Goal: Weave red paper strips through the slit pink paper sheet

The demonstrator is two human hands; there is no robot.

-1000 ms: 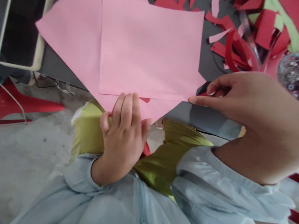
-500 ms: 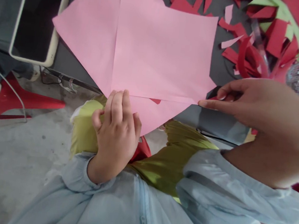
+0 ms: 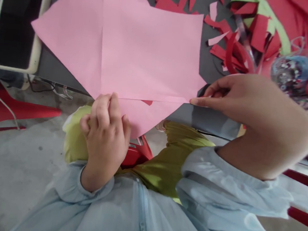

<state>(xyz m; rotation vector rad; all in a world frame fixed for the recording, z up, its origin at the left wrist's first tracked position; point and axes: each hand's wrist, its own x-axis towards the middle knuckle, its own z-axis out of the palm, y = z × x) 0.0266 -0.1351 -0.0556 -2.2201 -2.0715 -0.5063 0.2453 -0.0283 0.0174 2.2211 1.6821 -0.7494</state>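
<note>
A pink paper sheet [image 3: 149,49] lies over a larger pink sheet [image 3: 69,31] at the table's edge. Along its near side runs a narrow folded strip. My left hand [image 3: 106,129] rests palm down, fingers on the paper at the left end of that strip, holding nothing. At the strip's right end, my right hand [image 3: 226,97] pinches the paper's edge between thumb and finger. Something dark shows behind those fingers, too hidden to name. A small red scrap [image 3: 147,102] peeks out from beneath the fold. The lower sheet's near corner hangs past the table edge.
Red, pink and green paper scraps [image 3: 239,51] lie at the upper right, beside a clear bag of small shiny pieces [image 3: 291,74]. A dark-screened device [image 3: 17,26] lies at the left. A red stool leg [image 3: 29,105] stands on the floor.
The whole view has shifted, so the table and papers appear further left. Both hands keep their places on the pink paper, with the left fingers slightly more bent.
</note>
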